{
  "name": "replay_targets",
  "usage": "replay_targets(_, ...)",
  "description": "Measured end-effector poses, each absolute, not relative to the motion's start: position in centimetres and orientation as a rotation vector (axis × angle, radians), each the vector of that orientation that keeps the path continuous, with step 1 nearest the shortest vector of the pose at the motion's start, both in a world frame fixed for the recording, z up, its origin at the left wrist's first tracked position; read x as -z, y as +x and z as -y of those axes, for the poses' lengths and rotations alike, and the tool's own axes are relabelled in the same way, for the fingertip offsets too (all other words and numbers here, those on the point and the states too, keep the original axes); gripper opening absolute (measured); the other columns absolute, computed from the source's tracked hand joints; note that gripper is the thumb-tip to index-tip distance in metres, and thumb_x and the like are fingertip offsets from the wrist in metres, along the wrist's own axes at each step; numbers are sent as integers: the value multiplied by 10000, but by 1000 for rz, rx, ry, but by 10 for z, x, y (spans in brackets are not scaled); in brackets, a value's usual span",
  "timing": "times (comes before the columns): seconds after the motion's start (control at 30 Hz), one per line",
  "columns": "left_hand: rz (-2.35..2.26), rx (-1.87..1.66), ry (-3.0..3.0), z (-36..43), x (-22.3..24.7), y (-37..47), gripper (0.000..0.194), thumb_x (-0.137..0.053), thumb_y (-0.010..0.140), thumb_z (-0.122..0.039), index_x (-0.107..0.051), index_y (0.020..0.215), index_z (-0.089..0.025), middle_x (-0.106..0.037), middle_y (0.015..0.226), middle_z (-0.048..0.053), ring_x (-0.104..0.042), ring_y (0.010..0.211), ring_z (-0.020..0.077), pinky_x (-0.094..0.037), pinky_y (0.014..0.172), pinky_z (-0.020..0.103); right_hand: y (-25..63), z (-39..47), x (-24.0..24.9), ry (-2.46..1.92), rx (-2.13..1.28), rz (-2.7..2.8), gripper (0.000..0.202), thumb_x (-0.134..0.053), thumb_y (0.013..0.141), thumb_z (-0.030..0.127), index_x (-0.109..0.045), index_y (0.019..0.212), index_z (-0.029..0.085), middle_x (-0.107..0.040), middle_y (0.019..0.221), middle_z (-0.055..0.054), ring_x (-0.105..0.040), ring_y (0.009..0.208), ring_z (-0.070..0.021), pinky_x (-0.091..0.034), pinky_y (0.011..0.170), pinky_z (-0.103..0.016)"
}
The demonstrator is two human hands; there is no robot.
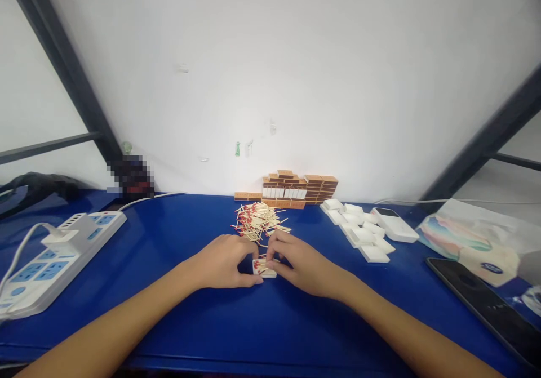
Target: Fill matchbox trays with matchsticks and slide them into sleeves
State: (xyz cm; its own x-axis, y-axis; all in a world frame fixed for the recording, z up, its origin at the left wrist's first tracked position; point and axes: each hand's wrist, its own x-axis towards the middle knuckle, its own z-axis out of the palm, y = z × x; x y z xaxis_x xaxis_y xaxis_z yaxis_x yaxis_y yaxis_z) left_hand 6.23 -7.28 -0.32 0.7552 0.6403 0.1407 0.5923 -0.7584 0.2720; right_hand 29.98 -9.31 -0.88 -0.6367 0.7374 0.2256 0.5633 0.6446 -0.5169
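Observation:
A small white matchbox tray (269,275) lies on the blue tabletop with red-headed matches (259,265) in it. My left hand (224,259) grips the tray's left end between thumb and fingers. Over the right part of the tray, my right hand (304,262) is closed in a pinch on matches; its fingers hide their ends. Just beyond both hands spreads a loose pile of matches (256,219), heads pointing various ways.
Stacked brown matchboxes (291,189) stand against the wall. To the right are several white trays (359,226), a white device (395,224), a tissue pack (482,243) and a black phone (477,305). A power strip (63,254) with a plugged-in cable lies left.

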Motion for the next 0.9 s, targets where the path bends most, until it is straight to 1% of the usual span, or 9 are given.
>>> replay_targets(0.1,-976,-330,2741,74,1,62,335,-716,828,-529,-652,871,-203,-651,746,-8,-540,593,139,-287,550,265,296,94,11,-996,-524,2437,89,-548,1013,208,-634,992,202,-607,1038,-52,-575,958,-182,-454,835,-297)
replay_targets(0.2,-978,-313,2730,74,-2,62,328,-727,822,-521,-678,917,-211,-655,747,-10,-547,594,142,-287,546,266,304,87,10,-1057,-431,2426,151,-497,1035,219,-635,978,195,-629,974,-47,-578,882,-172,-438,773,-288)
replay_targets(0.3,-958,-293,2725,74,-4,62,318,-738,817,-510,-695,928,-216,-654,740,-16,-554,597,141,-291,544,266,315,77,11,-1141,-459,2462,95,-602,975,222,-644,895,194,-628,819,-6,-551,748,-150,-395,670,-264)
replay_targets(0.4,-946,-277,2719,73,-6,61,336,-742,813,-528,-706,932,-216,-641,715,-20,-556,597,141,-290,541,264,319,71,16,-1131,-569,2497,61,-690,916,233,-655,884,195,-618,759,15,-536,710,-136,-376,641,-251)
replay_targets(0.5,-950,-270,2716,73,-7,61,362,-743,808,-553,-712,925,-212,-630,693,-19,-542,580,136,-280,533,262,316,72,20,-1141,-570,2499,95,-668,939,250,-639,870,192,-624,780,7,-540,728,-139,-379,655,-253)
replay_targets(0.67,-931,-314,2714,75,-8,62,329,-744,819,-514,-713,942,-210,-628,700,-23,-558,595,132,-311,546,258,312,77,19,-1248,-482,2568,110,-570,1006,226,-599,906,189,-654,933,-36,-577,805,-163,-399,703,-278)
replay_targets(0.77,-946,-328,2718,76,-7,63,339,-730,830,-519,-708,964,-208,-638,715,-16,-570,606,139,-324,551,261,316,74,17,-1346,-426,2591,98,-548,1016,208,-593,933,186,-655,967,-55,-595,824,-181,-398,699,-287)
replay_targets(0.9,-971,-285,2728,74,-2,63,340,-720,840,-531,-704,930,-204,-648,711,-5,-568,599,147,-308,546,267,322,71,11,-1368,-376,2528,91,-510,1023,177,-578,963,185,-632,1015,-61,-599,828,-174,-414,716,-282)
